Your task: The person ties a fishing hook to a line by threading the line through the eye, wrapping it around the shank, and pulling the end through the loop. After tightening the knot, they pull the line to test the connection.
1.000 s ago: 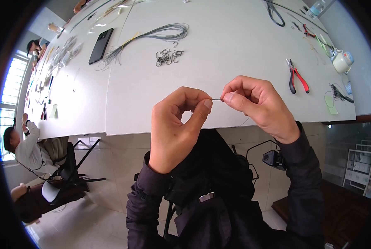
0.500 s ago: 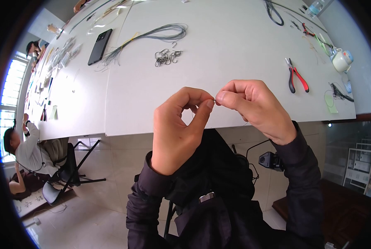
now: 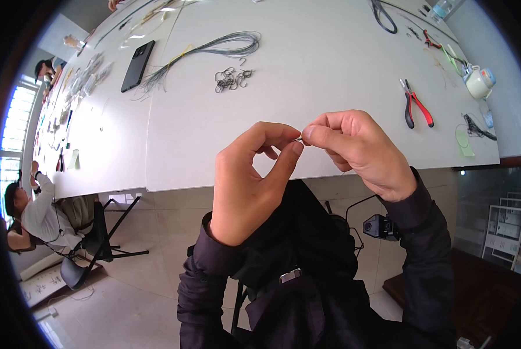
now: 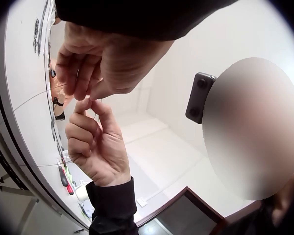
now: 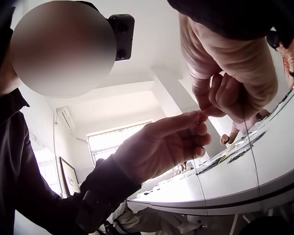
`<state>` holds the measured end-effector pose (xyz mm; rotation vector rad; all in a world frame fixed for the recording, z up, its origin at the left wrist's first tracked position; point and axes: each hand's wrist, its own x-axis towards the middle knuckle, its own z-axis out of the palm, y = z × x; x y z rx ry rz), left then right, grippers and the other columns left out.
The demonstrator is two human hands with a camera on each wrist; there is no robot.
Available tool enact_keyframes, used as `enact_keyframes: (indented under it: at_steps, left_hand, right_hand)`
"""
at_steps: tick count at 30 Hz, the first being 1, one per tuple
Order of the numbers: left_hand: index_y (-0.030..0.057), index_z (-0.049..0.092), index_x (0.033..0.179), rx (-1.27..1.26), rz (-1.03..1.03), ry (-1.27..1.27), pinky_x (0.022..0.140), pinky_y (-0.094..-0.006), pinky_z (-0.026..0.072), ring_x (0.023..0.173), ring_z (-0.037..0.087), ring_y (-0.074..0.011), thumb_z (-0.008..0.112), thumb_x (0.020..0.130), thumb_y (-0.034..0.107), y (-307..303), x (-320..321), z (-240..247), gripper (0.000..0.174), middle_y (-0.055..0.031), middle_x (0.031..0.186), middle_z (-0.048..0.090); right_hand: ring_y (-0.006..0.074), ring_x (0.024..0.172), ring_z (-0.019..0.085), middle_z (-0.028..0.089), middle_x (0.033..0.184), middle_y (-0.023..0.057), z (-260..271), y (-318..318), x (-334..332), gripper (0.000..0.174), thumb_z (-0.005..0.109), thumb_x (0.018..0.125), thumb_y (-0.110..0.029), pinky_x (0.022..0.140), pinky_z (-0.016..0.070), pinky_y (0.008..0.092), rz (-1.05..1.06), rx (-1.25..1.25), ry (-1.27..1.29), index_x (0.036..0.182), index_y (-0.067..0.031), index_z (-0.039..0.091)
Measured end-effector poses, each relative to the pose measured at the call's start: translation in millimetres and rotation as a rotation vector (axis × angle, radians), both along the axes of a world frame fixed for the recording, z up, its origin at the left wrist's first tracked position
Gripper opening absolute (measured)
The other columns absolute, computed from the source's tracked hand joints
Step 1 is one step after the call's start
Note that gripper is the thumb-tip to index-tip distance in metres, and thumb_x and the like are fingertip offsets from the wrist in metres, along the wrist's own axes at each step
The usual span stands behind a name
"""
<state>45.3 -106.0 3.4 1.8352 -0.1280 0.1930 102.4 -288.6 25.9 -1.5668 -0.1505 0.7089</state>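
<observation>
Above the near edge of the table (image 3: pixel 330 70), I see both hands meet tip to tip. The left hand (image 3: pixel 246 180) pinches a thin wire (image 3: pixel 299 139) between thumb and first finger, and the right hand (image 3: pixel 359 148) pinches it from the other side. The bare bit of wire lies sideways, from hand to hand, so neither hand is nearer.

I see the left hand (image 3: pixel 243 186) and right hand (image 3: pixel 359 151) meeting fingertip to fingertip, pinching a thin wire (image 3: pixel 299 139) above the table (image 3: pixel 307 75) edge. Pliers (image 3: pixel 416 106) right, hooks (image 3: pixel 230 78) and phone (image 3: pixel 135 65) beyond.
</observation>
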Motion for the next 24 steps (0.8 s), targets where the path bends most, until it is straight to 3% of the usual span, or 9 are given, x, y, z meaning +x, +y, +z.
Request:
enact_keyframes:
  at_steps: [4,7,14,22,24]
  left_hand:
    - [-0.0040,0.066,0.102,-0.028,-0.006,0.059,0.084,-0.0264,0.0492,0.087,0.064,-0.0114,0.067,0.092,0.002,3.0,-0.7,2.1,0.012,-0.0068,0.092,0.070]
    - [-0.0040,0.066,0.103,-0.031,-0.007,0.083,0.084,-0.0266,0.0493,0.087,0.064,-0.0117,0.067,0.092,0.003,4.2,-0.2,1.8,0.013,-0.0066,0.092,0.070]
    - [-0.0032,0.067,0.102,0.045,0.025,-0.064,0.081,-0.0262,0.0486,0.086,0.064,-0.0115,0.068,0.091,0.003,-0.3,3.5,-0.2,0.013,-0.0058,0.091,0.070]
    - [-0.0036,0.068,0.095,0.071,0.032,-0.001,0.080,-0.0264,0.0496,0.082,0.063,-0.0110,0.069,0.090,0.003,-3.8,6.3,5.6,0.009,-0.0057,0.087,0.071]
    - [-0.0038,0.068,0.094,0.070,0.032,0.008,0.081,-0.0263,0.0501,0.082,0.064,-0.0110,0.069,0.090,0.003,-2.0,6.2,5.8,0.008,-0.0058,0.087,0.071]
  right_hand:
    - [0.0015,0.052,0.029,0.041,0.060,-0.0095,1.9,3.1,-1.7,0.025,0.064,0.094,-0.027,0.048,0.0236,0.0208,-0.008,-0.012,-0.009,0.092,-0.0028,0.068]
    - [0.0013,0.052,0.028,0.042,0.061,-0.0097,3.0,2.6,-1.7,0.025,0.064,0.094,-0.027,0.048,0.0234,0.0207,-0.018,-0.008,0.007,0.093,-0.0027,0.068]
    - [0.0007,0.051,0.033,0.048,0.061,-0.0084,-3.2,-0.2,0.6,0.027,0.065,0.092,-0.026,0.046,0.0261,0.0200,-0.029,0.009,-0.011,0.095,0.0006,0.070]
    - [0.0005,0.054,0.036,0.050,0.064,-0.0081,-3.1,1.0,0.2,0.025,0.064,0.093,-0.023,0.048,0.0273,0.0199,-0.039,-0.023,-0.055,0.095,0.0015,0.070]
    - [0.0004,0.055,0.036,0.055,0.071,-0.0072,-2.6,1.1,0.4,0.025,0.063,0.094,-0.025,0.049,0.0286,0.0197,-0.025,-0.043,-0.047,0.094,-0.0013,0.069]
